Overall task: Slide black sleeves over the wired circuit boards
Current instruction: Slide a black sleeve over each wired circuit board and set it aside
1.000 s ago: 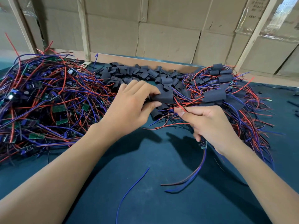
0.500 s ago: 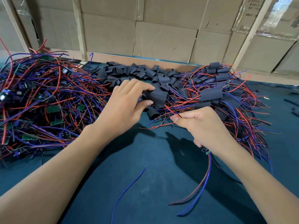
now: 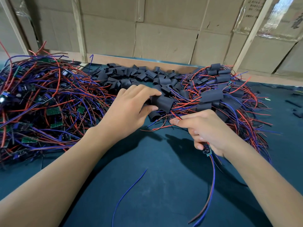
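Observation:
My left hand point(image 3: 131, 108) pinches a flat black sleeve point(image 3: 163, 103) between thumb and fingers at the near edge of the loose sleeve pile point(image 3: 136, 76). My right hand point(image 3: 206, 130) grips a small wired circuit board point(image 3: 207, 151) low in the palm. Its forefinger and thumb pinch the ends of the board's red and dark wires point(image 3: 177, 117) just below the sleeve. Red and blue leads point(image 3: 211, 185) trail from the board toward me across the mat.
A tangle of bare boards with red and blue wires point(image 3: 41, 104) fills the left. Sleeved boards point(image 3: 219, 95) are heaped at the right. A loose blue wire point(image 3: 129, 190) lies on the dark green mat point(image 3: 155, 161). Cardboard walls point(image 3: 164, 38) stand behind.
The left hand has drawn the black sleeve a little nearer to the wire ends held by the right hand. The trailing leads have swung slightly right.

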